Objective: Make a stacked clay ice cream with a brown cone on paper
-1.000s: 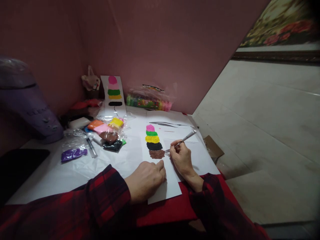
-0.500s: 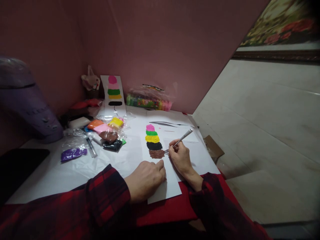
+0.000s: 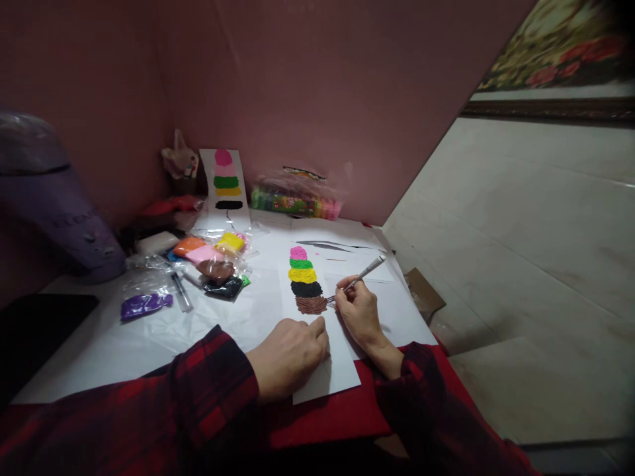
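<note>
My right hand (image 3: 358,309) is closed around a slim metal fork (image 3: 364,268) with a ribbed handle. The fork's tines touch the right edge of a brown clay band (image 3: 311,304). Above that band, black clay (image 3: 306,289), yellow clay (image 3: 301,275), green clay (image 3: 300,264) and pink clay (image 3: 298,253) form a stack with a rough, scored surface. All of it lies on a white sheet of paper (image 3: 342,370). My left hand (image 3: 290,357) rests on this sheet below the brown band, its fingers curled in and their tips partly hidden.
Bagged clay in several colours, such as purple (image 3: 146,306) and orange (image 3: 189,248), lies to the left. A card with coloured bands (image 3: 241,165) leans at the back beside a clear pack of bright tubes (image 3: 297,201). A purple bottle (image 3: 74,218) stands far left.
The fork's handle end has shifted very slightly to the right along with my right hand. My left hand and the sheet look the same.
</note>
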Motion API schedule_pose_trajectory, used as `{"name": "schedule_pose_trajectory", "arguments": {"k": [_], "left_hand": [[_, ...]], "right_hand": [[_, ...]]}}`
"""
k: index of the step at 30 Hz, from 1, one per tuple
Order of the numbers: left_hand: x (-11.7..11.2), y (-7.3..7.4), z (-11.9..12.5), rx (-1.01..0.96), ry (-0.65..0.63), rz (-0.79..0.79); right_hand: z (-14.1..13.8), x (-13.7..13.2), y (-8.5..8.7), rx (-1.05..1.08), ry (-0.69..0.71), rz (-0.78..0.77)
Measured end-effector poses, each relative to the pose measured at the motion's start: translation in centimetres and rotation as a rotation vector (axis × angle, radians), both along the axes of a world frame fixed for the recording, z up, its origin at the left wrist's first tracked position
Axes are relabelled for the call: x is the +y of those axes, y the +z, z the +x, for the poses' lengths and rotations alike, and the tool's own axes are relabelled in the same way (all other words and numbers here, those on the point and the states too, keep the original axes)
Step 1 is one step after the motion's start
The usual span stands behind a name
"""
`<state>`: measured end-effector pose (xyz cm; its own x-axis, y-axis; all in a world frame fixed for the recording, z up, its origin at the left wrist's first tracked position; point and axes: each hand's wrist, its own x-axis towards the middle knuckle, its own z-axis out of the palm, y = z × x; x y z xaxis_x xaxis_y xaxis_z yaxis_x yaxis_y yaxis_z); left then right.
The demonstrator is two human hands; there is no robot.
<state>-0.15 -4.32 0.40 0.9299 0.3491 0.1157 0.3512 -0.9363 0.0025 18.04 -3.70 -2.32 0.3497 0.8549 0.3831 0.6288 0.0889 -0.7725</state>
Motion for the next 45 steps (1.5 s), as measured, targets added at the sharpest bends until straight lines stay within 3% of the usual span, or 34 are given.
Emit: {"name": "schedule_pose_trajectory", "arguments": {"k": [45], "left_hand": [[0.1,-0.07,-0.1,-0.019,-0.003,-0.036]], "right_hand": [[0.11,-0.11,0.36,-0.018,0.045,-0.022]]}}
